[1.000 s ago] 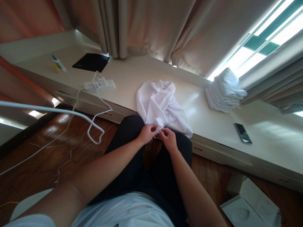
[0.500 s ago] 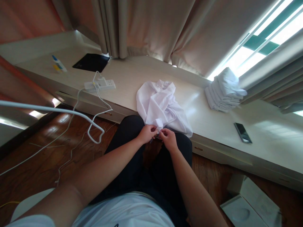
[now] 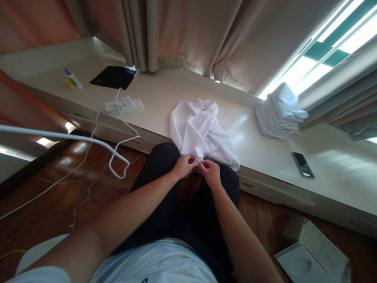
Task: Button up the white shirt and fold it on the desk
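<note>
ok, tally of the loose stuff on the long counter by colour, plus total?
White: 3 – crumpled garment pinched at its edge by left hand and right hand, folded cloth stack, power strip
Black: 2 – phone, flat pad
Blue-and-yellow: 1 – small tube
Total: 6

Both my forearms reached forward from the bottom of the view and drew together over my lap, bare to above the elbow. My left hand [image 3: 183, 166] was curled with the knuckles up, thumb and fingertips pinched together at its right side. My right hand [image 3: 210, 173] sat just beside it, wrist bent inward, its fingers also closed in a pinch. The fingertips of the two hands nearly met.
</note>
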`<control>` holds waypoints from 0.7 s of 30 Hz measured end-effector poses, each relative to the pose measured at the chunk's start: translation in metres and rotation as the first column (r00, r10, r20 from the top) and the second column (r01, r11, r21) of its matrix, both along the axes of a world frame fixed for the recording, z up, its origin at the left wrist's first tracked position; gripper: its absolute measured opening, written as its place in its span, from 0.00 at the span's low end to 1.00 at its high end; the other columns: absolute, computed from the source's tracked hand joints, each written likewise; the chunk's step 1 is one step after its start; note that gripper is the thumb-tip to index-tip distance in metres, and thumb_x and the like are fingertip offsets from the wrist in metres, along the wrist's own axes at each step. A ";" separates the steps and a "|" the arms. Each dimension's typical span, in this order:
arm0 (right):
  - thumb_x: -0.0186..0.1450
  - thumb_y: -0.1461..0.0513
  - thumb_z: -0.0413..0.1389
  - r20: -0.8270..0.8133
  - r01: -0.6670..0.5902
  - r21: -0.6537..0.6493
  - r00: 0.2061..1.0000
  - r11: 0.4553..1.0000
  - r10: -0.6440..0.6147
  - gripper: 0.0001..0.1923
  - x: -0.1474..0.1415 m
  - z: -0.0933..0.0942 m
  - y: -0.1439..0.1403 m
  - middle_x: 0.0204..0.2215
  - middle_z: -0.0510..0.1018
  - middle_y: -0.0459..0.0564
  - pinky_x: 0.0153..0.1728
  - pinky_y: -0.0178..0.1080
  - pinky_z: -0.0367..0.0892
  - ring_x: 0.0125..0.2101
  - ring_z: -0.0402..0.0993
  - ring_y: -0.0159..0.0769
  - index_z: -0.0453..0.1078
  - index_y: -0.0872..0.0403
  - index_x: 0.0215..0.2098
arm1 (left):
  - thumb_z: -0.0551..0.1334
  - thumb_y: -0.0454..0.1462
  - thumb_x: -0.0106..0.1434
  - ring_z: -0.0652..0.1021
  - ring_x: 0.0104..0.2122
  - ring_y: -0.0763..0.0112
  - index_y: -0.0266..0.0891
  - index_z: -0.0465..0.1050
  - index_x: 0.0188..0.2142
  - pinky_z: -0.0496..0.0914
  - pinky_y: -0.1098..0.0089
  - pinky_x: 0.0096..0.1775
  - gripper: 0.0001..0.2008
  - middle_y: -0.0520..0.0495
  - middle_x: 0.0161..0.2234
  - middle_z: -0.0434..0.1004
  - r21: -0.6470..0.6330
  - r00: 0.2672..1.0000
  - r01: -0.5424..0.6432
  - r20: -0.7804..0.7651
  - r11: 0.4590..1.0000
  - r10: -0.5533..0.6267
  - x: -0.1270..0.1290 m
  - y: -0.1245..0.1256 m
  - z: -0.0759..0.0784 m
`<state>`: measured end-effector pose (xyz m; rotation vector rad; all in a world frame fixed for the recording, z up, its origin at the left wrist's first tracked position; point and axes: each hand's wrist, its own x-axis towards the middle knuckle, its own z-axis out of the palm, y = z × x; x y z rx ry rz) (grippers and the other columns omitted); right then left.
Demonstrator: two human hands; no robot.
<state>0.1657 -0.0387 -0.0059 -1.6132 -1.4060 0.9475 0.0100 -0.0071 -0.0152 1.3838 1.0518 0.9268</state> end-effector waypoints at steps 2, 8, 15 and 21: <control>0.59 0.50 0.55 -0.005 -0.015 0.006 1.000 1.000 0.015 0.17 0.001 0.001 0.000 0.26 0.80 0.50 0.25 0.38 0.72 0.24 0.77 0.38 0.75 0.54 0.34 | 0.63 0.42 0.59 0.73 0.19 0.76 0.33 0.73 0.35 0.67 0.78 0.19 0.13 0.47 0.28 0.77 0.000 1.000 0.002 0.000 1.000 -0.002 0.000 0.000 0.000; 0.58 0.49 0.56 -0.082 -0.065 -0.041 0.995 0.997 0.061 0.19 0.003 0.001 0.002 0.26 0.80 0.51 0.20 0.36 0.69 0.25 0.77 0.40 0.74 0.55 0.36 | 0.62 0.42 0.60 0.74 0.19 0.75 0.33 0.73 0.36 0.68 0.76 0.20 0.12 0.47 0.29 0.77 0.004 1.000 0.002 -0.022 1.000 -0.002 -0.001 0.000 0.001; 0.57 0.48 0.57 -0.128 -0.081 -0.060 0.989 0.995 0.073 0.20 0.004 0.000 0.003 0.26 0.80 0.51 0.19 0.35 0.68 0.25 0.76 0.39 0.74 0.55 0.36 | 0.63 0.42 0.59 0.75 0.22 0.73 0.34 0.73 0.36 0.69 0.76 0.20 0.12 0.46 0.30 0.77 -0.005 1.000 -0.019 0.011 1.000 0.020 0.000 0.000 0.000; 0.57 0.49 0.56 -0.116 -0.079 -0.046 0.991 0.996 0.073 0.19 0.003 0.000 0.003 0.25 0.79 0.51 0.19 0.35 0.68 0.24 0.76 0.38 0.74 0.55 0.36 | 0.64 0.42 0.58 0.76 0.23 0.72 0.34 0.73 0.37 0.69 0.76 0.21 0.13 0.46 0.30 0.77 0.000 1.000 -0.016 0.012 1.000 0.016 0.000 0.000 -0.001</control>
